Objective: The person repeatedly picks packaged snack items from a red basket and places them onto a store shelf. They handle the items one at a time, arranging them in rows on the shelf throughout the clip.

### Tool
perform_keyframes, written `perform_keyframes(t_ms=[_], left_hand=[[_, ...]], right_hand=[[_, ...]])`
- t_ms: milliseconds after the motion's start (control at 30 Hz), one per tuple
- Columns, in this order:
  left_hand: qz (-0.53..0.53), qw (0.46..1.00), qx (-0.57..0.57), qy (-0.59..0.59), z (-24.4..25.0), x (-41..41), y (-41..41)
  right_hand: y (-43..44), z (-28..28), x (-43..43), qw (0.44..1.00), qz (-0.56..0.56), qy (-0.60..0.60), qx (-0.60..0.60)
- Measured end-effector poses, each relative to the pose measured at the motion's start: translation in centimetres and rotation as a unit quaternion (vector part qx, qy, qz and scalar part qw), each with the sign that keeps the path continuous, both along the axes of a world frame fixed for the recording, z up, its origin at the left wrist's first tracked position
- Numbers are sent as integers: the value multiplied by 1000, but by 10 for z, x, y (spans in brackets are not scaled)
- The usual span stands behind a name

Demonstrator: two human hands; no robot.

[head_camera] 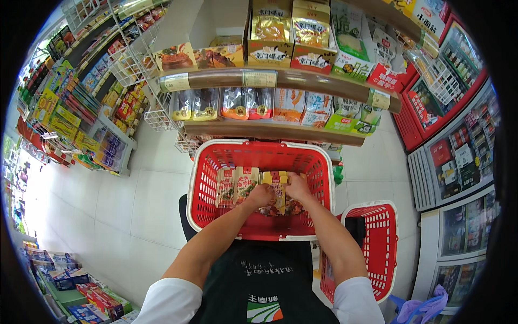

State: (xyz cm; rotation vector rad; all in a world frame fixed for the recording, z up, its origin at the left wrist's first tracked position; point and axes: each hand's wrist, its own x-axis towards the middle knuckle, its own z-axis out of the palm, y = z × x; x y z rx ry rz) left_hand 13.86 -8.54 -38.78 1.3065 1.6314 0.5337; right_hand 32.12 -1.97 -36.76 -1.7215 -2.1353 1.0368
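Observation:
A red plastic shopping basket (259,152) with a white rim rests before me, near my lap. Two cream snack packets (246,184) stand side by side in its left half. To their right is a yellow snack packet (275,178), with more packets beside it. My left hand (261,196) is at the yellow packet's left edge, fingers bent; whether it grips the packet is hidden. My right hand (297,187) is at that packet's upper right, over the packets at the right end. Its fingertips are partly hidden, so its hold is unclear.
A snack shelf (275,131) with boxed packets stands just beyond the basket. A second red basket (378,247) is at my right. Glass-door coolers (461,227) line the right side. White wire racks (160,119) and a display stand (107,146) are at the left, with boxed goods (99,299) lower left.

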Motion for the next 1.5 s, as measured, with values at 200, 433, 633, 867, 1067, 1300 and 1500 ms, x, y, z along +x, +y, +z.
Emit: perform_keyframes(t_ms=[200, 433, 633, 867, 1067, 1300, 1500], left_hand=[[-27, 994, 102, 11, 74, -6, -6], [4, 795, 604, 59, 285, -54, 20], [104, 683, 674, 260, 368, -110, 41], [92, 708, 656, 247, 353, -120, 62], [108, 708, 668, 202, 342, -122, 66], [104, 712, 667, 190, 342, -123, 64], [104, 705, 670, 208, 341, -121, 65]], right_hand=[[-7, 51, -7, 992, 41, 67, 100], [-4, 290, -37, 891, 110, 246, 366], [51, 429, -115, 774, 252, 189, 550], [122, 467, -195, 882, 323, -176, 295], [139, 455, -235, 871, 307, -318, 214], [130, 460, -245, 877, 253, -375, 163], [137, 453, -239, 880, 284, -336, 181]])
